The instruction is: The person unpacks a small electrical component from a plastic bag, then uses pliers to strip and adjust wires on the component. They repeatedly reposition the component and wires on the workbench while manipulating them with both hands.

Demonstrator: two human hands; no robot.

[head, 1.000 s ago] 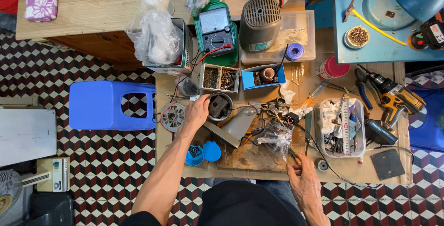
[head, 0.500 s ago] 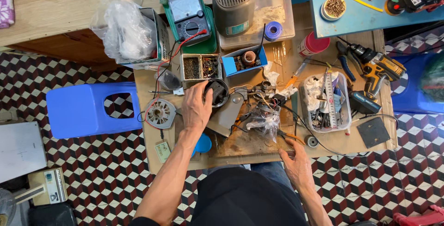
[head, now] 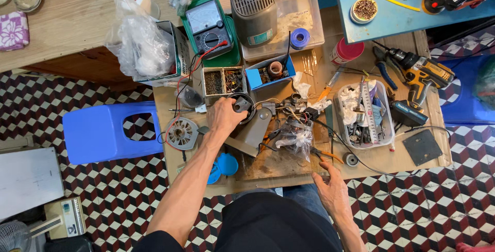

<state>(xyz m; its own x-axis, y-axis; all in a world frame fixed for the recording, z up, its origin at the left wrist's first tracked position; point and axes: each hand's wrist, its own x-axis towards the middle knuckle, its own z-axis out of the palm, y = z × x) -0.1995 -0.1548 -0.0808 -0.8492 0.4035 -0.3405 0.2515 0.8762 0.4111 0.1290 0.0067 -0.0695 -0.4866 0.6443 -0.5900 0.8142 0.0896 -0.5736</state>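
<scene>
My left hand (head: pixel 225 116) grip closed on black ring part (head: pixel 242 106); right hand (head: pixel 332 192) open, empty, at tabletop (head: pixel 289 172) edge. Risk: ring snags tangled wires (head: pixel 289 123), drags clutter off.

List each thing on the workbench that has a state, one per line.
left hand: closed on a black ring-shaped part
right hand: open, empty, at the bench's near edge
multimeter: case open, red lead plugged in
parts box: open, both compartments filled
blue box: open
clear tub: uncovered, full of odds and ends
cordless drill: lying on its side
plastic bag: crumpled, upright
</scene>
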